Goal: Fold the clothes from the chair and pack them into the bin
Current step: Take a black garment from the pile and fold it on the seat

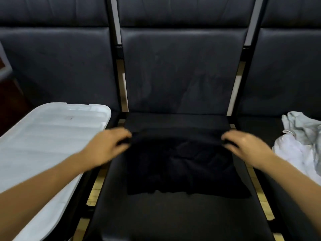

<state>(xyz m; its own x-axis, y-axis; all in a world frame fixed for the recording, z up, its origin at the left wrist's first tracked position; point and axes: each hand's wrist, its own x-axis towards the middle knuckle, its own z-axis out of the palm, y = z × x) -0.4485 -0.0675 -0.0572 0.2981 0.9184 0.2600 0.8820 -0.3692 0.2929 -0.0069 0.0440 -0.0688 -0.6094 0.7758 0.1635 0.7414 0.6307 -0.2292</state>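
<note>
Black cloth lies on the middle chair seat. Left hand & right hand each pinch a far corner. Best pull both corners evenly toward you, w/ edges lined up. Bin waits at left; white clothes at right.
</note>
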